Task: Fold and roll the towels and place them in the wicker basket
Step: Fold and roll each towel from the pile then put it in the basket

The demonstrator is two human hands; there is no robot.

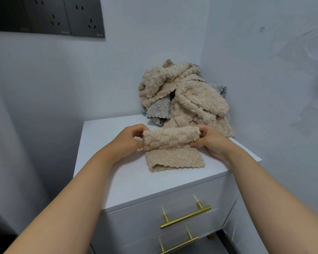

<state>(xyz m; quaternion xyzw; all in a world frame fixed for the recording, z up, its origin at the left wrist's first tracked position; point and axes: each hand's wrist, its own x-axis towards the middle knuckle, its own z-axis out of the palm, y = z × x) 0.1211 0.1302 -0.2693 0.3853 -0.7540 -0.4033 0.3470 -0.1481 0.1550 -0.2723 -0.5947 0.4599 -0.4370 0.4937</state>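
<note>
A beige fluffy towel (173, 149) lies folded on the white cabinet top (106, 136), its far part rolled into a thick tube. My left hand (130, 138) pinches the left end of that roll. My right hand (208, 139) pinches its right end. The unrolled flat part stretches toward me with a scalloped edge. Behind it, in the corner, sits a heap of loose beige and grey towels (184, 96). No wicker basket is in view.
The cabinet stands in a wall corner, with walls close at the back and right. Two drawers with brass bar handles (185, 215) face me. Dark wall sockets (66, 17) sit high on the left wall.
</note>
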